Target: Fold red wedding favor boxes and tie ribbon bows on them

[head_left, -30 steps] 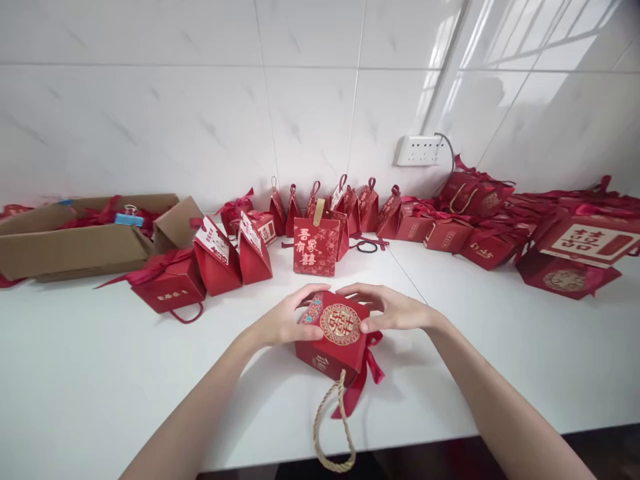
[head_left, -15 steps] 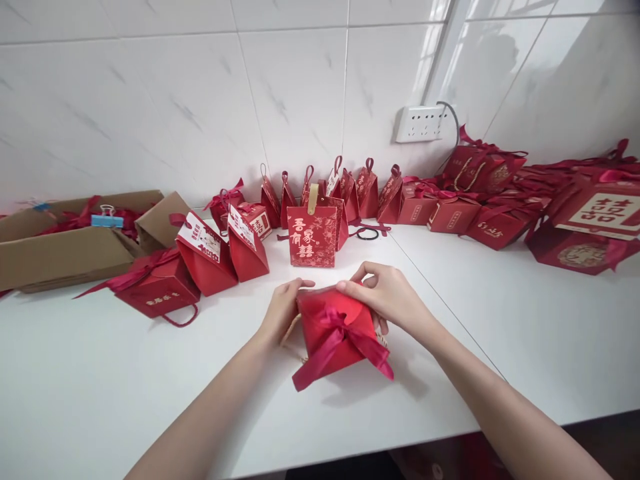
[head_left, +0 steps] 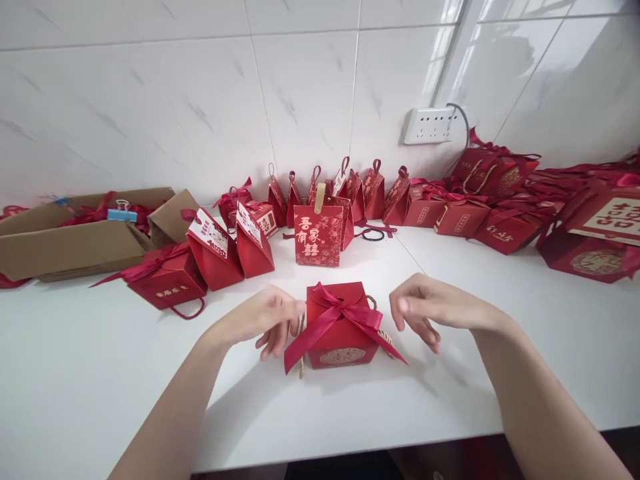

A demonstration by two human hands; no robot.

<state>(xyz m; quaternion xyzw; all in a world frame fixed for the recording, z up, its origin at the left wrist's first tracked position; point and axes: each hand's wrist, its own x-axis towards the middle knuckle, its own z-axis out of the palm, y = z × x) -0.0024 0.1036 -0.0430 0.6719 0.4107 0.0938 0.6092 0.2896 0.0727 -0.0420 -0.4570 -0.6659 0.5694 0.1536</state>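
Note:
A red gift box (head_left: pixel 343 337) stands upright on the white table in front of me, with a gold emblem on its near face. Across its top is a dark pink ribbon bow (head_left: pixel 341 311) with long tails. A twisted gold cord handle (head_left: pixel 387 339) shows on the right side, and part of another on the left. My left hand (head_left: pixel 275 320) hovers just left of the box, fingers loosely curved and holding nothing. To the right, apart from the box, hangs my right hand (head_left: pixel 425 310), its fingers bent and spread, holding nothing.
Behind the box stands a printed red box (head_left: pixel 319 237) with a gold tab. Several triangular red boxes (head_left: pixel 374 193) line the wall. At left are a cardboard carton (head_left: pixel 90 250) and a red box with ribbon (head_left: pixel 167 280); at right, piled red boxes (head_left: pixel 593 250). A power socket (head_left: pixel 430 127) is on the wall.
Both hands have let go of the gift box and moved apart to its sides. The box, tilted before, now sits upright with its emblem showing. The view has shifted slightly.

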